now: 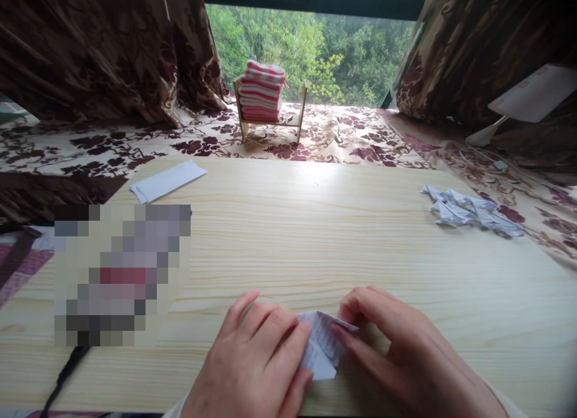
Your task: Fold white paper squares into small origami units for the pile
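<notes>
The left hand rests on the printed paper between the hands, gripping or only pressing I can't tell; the right hand pinches its edge. Beyond the right hand, small folded pieces lie on the desk

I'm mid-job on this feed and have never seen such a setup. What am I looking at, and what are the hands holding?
There's no machine here: a person works bare-handed, and this single picture comes from a camera on their head, looking forward and down. The left hand rests on a partly folded printed paper, while the right hand pinches its raised flap. On the wooden table, a flat white paper stack lies at the far left and small folded pieces cluster at the far right. The pixelated patch at left hides something I can't identify. Beyond the table, a little rack holds striped cloths before a window.
</notes>
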The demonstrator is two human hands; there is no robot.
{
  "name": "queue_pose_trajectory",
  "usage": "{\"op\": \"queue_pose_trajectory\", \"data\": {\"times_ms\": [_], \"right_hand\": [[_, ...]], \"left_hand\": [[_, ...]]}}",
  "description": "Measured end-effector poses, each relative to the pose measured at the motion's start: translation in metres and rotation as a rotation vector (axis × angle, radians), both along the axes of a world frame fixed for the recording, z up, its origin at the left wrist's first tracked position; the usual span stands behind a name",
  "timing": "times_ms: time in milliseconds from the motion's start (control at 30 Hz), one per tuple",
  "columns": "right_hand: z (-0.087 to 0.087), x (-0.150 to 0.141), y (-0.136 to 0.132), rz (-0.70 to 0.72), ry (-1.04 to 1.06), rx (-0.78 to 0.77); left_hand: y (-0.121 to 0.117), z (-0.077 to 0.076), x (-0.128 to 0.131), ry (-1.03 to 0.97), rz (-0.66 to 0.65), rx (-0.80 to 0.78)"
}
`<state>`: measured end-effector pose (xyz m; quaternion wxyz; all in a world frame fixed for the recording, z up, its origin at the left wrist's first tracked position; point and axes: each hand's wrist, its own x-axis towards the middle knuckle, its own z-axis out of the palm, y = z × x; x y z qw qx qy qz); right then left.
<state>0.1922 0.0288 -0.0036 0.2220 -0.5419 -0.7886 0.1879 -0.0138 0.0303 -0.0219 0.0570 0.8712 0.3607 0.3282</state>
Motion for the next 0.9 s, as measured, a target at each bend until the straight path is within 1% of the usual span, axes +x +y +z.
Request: {"op": "queue_pose_trajectory", "data": {"times_ms": [33,67,100,133,200,233,300,367,433,500,567,633,800,900], "right_hand": [[0.0,0.0,0.001,-0.008,0.056,-0.034],[0.0,0.001,0.002,-0.013,0.104,-0.063],[0.001,0.001,0.004,-0.011,0.143,-0.078],[0.004,0.002,0.006,-0.004,0.175,-0.082],[0.009,0.001,0.011,-0.003,0.254,-0.072],[0.012,-0.001,0.013,-0.014,0.313,-0.067],[0.014,-0.004,0.014,-0.05,0.443,-0.095],[0.012,-0.006,0.013,-0.069,0.536,-0.158],[0.007,-0.008,0.012,-0.051,0.585,-0.204],[0.002,-0.01,0.011,-0.044,0.664,-0.213],[-0.002,-0.012,0.01,-0.047,0.728,-0.22],[-0.005,-0.014,0.011,-0.072,0.769,-0.218],[-0.015,-0.022,0.01,-0.199,0.908,-0.184],[-0.023,-0.025,0.011,-0.193,0.949,-0.176]], "left_hand": [[0.002,0.004,-0.001,-0.038,0.016,-0.061],[0.004,0.008,-0.001,-0.013,0.056,-0.197],[0.007,0.013,0.0,-0.058,0.101,-0.251],[0.01,0.018,0.002,-0.128,0.114,-0.29],[0.016,0.027,0.007,-0.277,0.084,-0.403],[0.019,0.031,0.011,-0.299,0.063,-0.498],[0.025,0.037,0.018,-0.351,0.074,-0.642],[0.028,0.04,0.025,-0.412,0.119,-0.769],[0.029,0.042,0.031,-0.477,0.149,-0.901],[0.03,0.043,0.034,-0.524,0.126,-1.023],[0.033,0.043,0.036,-0.559,0.091,-1.071],[0.035,0.044,0.038,-0.58,0.074,-1.067],[0.041,0.044,0.041,-0.583,0.06,-1.089],[0.043,0.041,0.04,-0.58,0.053,-1.099]]}}
